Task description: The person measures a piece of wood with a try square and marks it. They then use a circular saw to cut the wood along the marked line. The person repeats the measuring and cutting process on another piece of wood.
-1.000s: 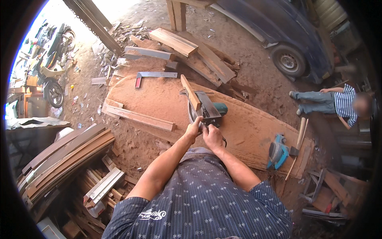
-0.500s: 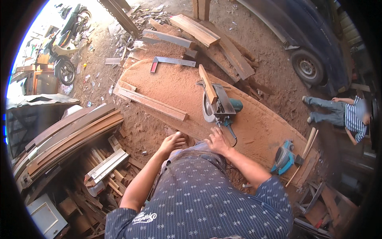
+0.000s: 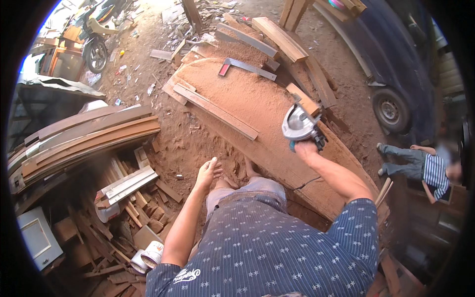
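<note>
My right hand (image 3: 306, 150) grips the handle of a circular saw (image 3: 299, 123), whose silver blade guard faces left. A short wood block (image 3: 303, 100) lies just beyond the saw. Beneath is a wide plank bench (image 3: 217, 81) covered with sawdust. Off the bench's near side, my left hand (image 3: 209, 174) hangs in the air with its fingers loosely apart, holding nothing. Long wooden strips (image 3: 217, 113) lie along the bench's left edge. A metal try square (image 3: 251, 70) with a red-marked handle rests at the far end. The saw's cord (image 3: 307, 183) trails past my right forearm.
Timber beams (image 3: 279, 39) are piled beyond the bench. Stacked boards (image 3: 94, 136) and offcuts stand at the left. A dark car (image 3: 366, 54) is parked at the far right, near a person (image 3: 418, 163) in a striped shirt. A motorcycle (image 3: 96, 47) stands far left.
My right hand has moved forward and right onto the saw's handle. The saw is now turned, showing its guard. My left hand has opened out. The view has shifted.
</note>
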Motion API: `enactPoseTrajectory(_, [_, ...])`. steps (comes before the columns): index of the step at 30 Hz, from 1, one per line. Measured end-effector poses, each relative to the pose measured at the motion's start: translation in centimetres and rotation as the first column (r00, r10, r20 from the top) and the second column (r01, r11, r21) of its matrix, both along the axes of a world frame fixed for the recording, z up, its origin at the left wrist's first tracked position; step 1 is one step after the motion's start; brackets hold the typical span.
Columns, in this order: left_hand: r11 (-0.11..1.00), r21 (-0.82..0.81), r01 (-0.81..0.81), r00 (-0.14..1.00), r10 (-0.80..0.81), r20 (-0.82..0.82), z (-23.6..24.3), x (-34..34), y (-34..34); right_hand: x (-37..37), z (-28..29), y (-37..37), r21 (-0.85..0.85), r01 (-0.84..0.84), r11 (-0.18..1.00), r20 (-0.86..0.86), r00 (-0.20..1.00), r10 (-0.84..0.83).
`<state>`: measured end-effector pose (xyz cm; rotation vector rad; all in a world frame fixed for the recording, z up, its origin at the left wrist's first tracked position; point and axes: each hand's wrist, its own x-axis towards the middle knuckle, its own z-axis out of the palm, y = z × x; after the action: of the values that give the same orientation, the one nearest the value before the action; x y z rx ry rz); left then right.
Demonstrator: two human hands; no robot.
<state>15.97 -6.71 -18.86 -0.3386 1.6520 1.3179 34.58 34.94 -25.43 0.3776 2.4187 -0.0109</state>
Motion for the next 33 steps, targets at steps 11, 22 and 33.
enactPoseTrajectory(11, [0.897, 0.228, 0.380, 0.924, -0.357, -0.137, 2.6, 0.9, 5.7, 5.8, 28.8, -10.0, -0.830, 0.524, 0.192, -0.051, 0.271, -0.961])
enactPoseTrajectory(22, [0.769, 0.143, 0.623, 0.781, -0.620, -0.074, 3.1, 4.1, 13.7, 10.5, 26.1, -17.2, -0.888, 0.360, 0.285, -0.121, 0.417, -0.901])
enactPoseTrajectory(33, [0.865, 0.071, 0.497, 0.868, -0.496, -0.035, -2.6, 2.3, 17.1, 9.0, 18.4, -14.0, -0.859, 0.315, 0.404, -0.238, 0.452, -0.860])
